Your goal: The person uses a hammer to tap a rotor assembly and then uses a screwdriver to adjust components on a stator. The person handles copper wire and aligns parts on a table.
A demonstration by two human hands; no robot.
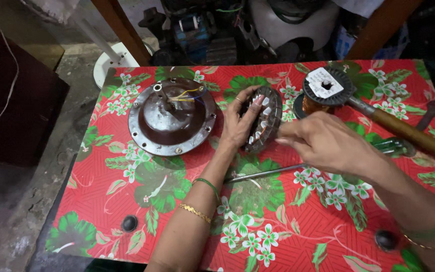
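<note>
1. The table [127,201] bears everything; the round motor cover [172,117] lies toward its left rear, wires [187,94] on top of it.
2. Just right of the cover stands the slotted stator ring [264,120] on edge; the left hand [238,121] is against its left face, the right hand [323,141] at its right.
3. Behind the right hand sits the wire spool [325,86]; the wooden-handled tool [404,132] runs rightward from it.
4. A metal rod [265,174] lies in front of the ring, passing under the right hand.

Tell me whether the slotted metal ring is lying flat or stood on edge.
On edge: the slotted grey metal ring stands tilted on the red floral tablecloth, steadied by the left hand.
</note>
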